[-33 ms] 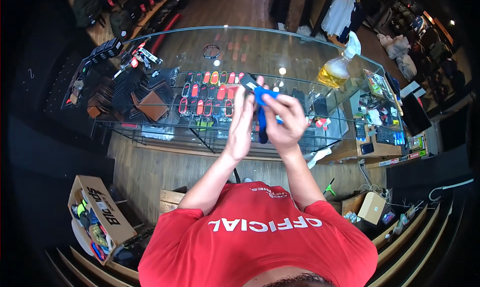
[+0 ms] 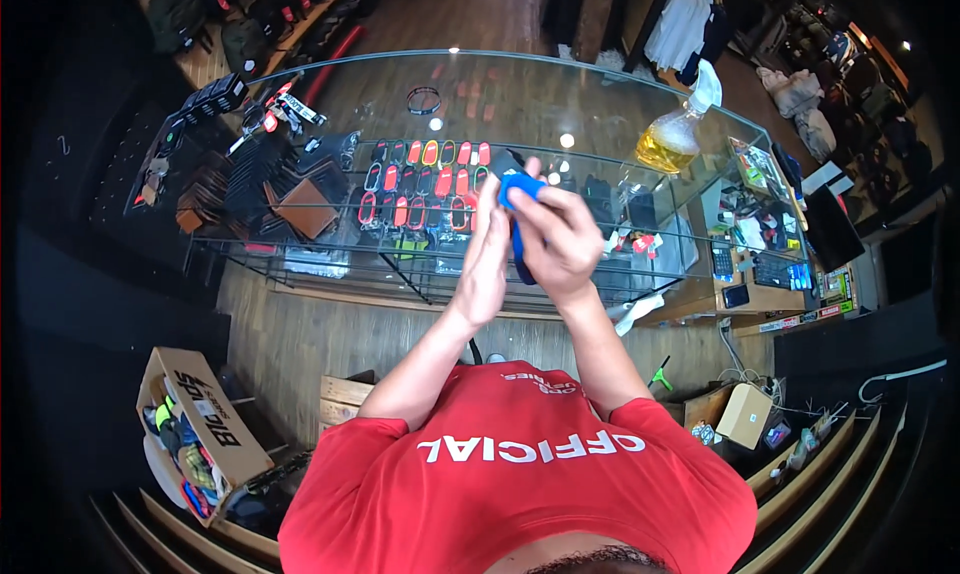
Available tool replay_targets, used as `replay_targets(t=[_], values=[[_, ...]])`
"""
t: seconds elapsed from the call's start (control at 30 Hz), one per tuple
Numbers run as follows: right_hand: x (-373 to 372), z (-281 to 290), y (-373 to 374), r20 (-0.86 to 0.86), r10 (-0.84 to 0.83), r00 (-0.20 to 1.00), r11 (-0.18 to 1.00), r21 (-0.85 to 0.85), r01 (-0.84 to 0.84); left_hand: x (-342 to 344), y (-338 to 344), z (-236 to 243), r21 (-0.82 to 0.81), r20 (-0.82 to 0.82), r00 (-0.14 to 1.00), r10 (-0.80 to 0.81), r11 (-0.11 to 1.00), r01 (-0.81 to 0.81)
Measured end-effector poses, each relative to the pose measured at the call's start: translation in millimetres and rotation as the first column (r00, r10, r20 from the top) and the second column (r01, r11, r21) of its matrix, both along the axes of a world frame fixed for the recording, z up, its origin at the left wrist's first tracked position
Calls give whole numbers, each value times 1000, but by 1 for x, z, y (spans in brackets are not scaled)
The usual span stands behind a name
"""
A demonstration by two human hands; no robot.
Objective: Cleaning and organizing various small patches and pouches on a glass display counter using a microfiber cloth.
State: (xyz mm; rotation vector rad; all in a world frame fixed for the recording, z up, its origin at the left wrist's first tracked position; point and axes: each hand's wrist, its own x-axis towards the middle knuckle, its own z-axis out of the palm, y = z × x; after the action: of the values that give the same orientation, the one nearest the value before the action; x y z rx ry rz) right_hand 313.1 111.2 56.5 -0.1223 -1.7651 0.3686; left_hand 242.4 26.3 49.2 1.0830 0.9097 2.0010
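Observation:
Over the glass counter, both my hands are raised around a bright blue, soft-looking piece (image 2: 522, 188) with a dark grey end (image 2: 508, 163). A darker blue part hangs below it, between the hands. I cannot make out its exact kind. My right hand (image 2: 562, 242) pinches the blue part, thumb and fingers bent over it. From the other side, my left hand (image 2: 482, 269) bears the piece with its fingers nearly straight and its palm turned inward. Much of the left fingers is hidden behind the piece and the right hand.
Inside the glass display counter (image 2: 560, 71) lie rows of red and black banded items (image 2: 430, 182) and brown wallets (image 2: 306, 208). A spray bottle with yellow liquid (image 2: 668, 142) stands at the right. An open cardboard box (image 2: 208, 414) of colourful goods is at lower left.
The dark grey end has shifted slightly right and tilted. My right fingers have moved a little to the left over the blue part, and less of the hanging part shows.

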Motion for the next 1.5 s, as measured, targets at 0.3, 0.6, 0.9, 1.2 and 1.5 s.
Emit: replay_targets(t=[0.3,0.6,0.9,1.2,1.5], values=[[24,39,67,-64,-192,979,979,60,195,-25,-33,9,-17,-41,881,471,882,-472],[-45,156,150,-94,-194,976,931,295,214,-78,-87,20,-98,-299,808,508,826,-555],[-60,59,99,514,253,820,943,59,-328,-117,-120,-24,-263,-661,747,-64,953,-151],[-68,-52,-17,270,922,276,350,-887,-300,-148,-101,5,-198,-847,522,-103,972,-130],[-72,-43,-21,283,859,427,348,-934,-80,-247,-100,3,-38,-855,488,174,919,-393]])
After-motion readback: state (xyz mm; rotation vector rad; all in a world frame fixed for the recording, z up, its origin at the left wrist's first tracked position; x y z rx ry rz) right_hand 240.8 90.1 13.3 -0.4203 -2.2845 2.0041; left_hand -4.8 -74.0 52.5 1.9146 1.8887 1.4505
